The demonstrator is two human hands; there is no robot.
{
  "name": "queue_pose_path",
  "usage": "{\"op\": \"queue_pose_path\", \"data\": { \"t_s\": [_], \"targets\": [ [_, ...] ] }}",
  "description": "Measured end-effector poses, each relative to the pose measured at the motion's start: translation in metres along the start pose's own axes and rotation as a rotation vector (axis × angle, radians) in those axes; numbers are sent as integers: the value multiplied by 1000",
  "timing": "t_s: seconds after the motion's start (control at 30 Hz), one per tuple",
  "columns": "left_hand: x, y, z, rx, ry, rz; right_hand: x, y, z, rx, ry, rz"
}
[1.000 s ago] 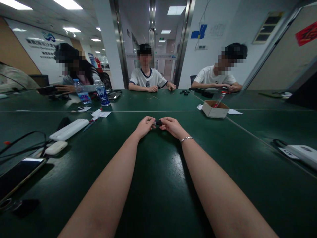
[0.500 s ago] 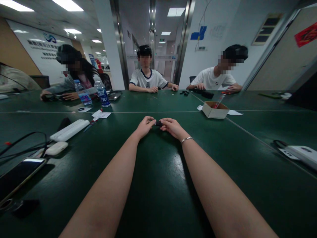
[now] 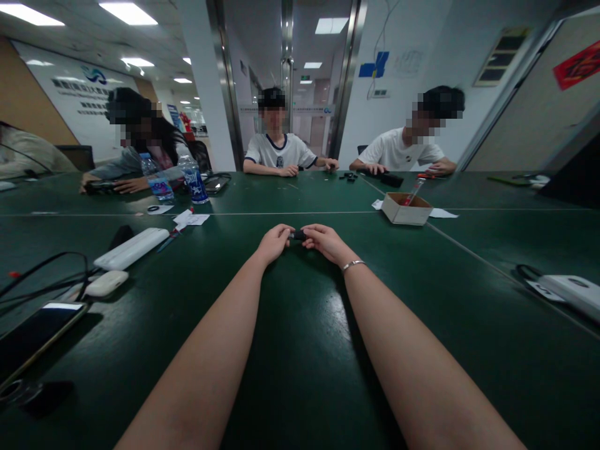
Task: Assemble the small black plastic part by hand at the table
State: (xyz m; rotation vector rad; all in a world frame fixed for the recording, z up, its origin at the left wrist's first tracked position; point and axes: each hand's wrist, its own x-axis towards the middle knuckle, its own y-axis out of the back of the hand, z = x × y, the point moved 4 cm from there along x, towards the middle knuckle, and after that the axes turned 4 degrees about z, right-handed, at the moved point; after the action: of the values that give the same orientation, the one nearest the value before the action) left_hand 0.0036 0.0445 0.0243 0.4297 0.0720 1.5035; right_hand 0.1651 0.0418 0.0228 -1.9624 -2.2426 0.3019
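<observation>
Both my arms stretch out over a dark green table (image 3: 300,350). My left hand (image 3: 274,242) and my right hand (image 3: 324,241) meet in the middle of it, fingers curled. Between them they pinch a small black part (image 3: 297,235), one hand at each end. A thin silver bracelet (image 3: 353,264) circles my right wrist. How the part is built is too small to make out.
A small cardboard box (image 3: 405,209) stands to the right. At left lie a white case (image 3: 131,248), a white pod (image 3: 106,282), black cables (image 3: 42,275) and a phone (image 3: 32,334). Two water bottles (image 3: 193,178) stand beyond. Three people sit at the far side. A white device (image 3: 569,292) is at right.
My hands stay pinched on the black part and barely shift. The person at far left has stretched an arm along the table; the person at far right has moved a hand.
</observation>
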Motion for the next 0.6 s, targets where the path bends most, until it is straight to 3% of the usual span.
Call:
{"op": "queue_pose_path", "data": {
  "t_s": [0.13,0.6],
  "targets": [
    [1,-1,-5,-71,38,-5,0,0,0,0,4,-12],
    [2,0,-5,-18,-43,0,2,0,1,-6,18,-17]
  ]
}}
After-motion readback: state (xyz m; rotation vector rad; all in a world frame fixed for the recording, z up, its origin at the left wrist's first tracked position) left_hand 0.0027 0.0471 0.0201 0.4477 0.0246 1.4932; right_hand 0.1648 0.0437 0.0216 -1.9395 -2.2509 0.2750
